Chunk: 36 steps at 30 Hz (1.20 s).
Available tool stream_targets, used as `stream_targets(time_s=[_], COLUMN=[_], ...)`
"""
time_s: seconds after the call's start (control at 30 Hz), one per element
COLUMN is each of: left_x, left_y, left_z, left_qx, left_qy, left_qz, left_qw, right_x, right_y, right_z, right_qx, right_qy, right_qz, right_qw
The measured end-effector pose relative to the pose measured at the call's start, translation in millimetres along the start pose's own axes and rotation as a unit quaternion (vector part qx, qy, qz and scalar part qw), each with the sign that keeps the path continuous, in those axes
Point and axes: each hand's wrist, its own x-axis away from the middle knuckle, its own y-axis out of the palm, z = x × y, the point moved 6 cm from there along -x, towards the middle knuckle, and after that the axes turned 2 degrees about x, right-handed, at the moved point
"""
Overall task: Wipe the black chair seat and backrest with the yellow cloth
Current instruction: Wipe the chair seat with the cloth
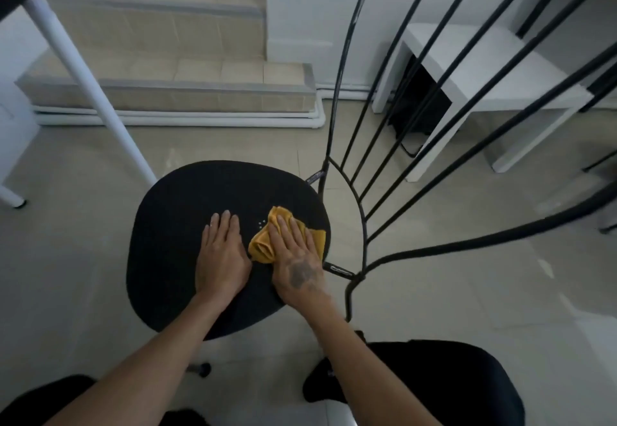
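The black chair seat [180, 225] is a rounded pad in the middle of the view. Its backrest [414, 145], made of thin black metal rods, rises on the right. A crumpled yellow cloth [263, 245] lies on the right part of the seat. My right hand [297, 258] presses flat on the cloth, fingers pointing away from me. My left hand [222, 252] rests flat on the bare seat just left of the cloth, fingers together, holding nothing. A few small white specks [260, 223] sit on the seat just ahead of the cloth.
A white table leg [96, 98] slants down beside the seat's far left. Tiled steps [173, 85] run along the back. A low white side table [480, 91] stands behind the backrest, with a dark object beneath it. My legs in dark clothing show at the bottom edge.
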Motion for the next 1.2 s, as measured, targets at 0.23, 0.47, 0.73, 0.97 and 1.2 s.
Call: stream_targets(time_s=[0.23,0.47,0.73,0.97,1.2], left_x=[5,38,47,47,49], left_y=[-10,1,16,16,19], left_z=[8,79,77,75,72], left_qx=[-0.002,0.008,-0.031,-0.042,-0.055], left_qy=[-0.002,0.134,0.145,0.146,0.143], left_qz=[-0.039,-0.119,-0.101,-0.108,-0.098], left_qw=[0.999,0.984,0.984,0.982,0.983], right_x=[71,126,102,100,93], right_y=[-18,-33,-23,-17,-26], right_z=[6,31,25,28,32], right_qx=[-0.146,-0.080,0.014,-0.014,0.069], right_qy=[-0.001,0.166,0.204,0.164,0.206], right_qz=[0.051,0.173,-0.008,-0.015,-0.075], right_qw=[0.988,0.968,0.979,0.986,0.973])
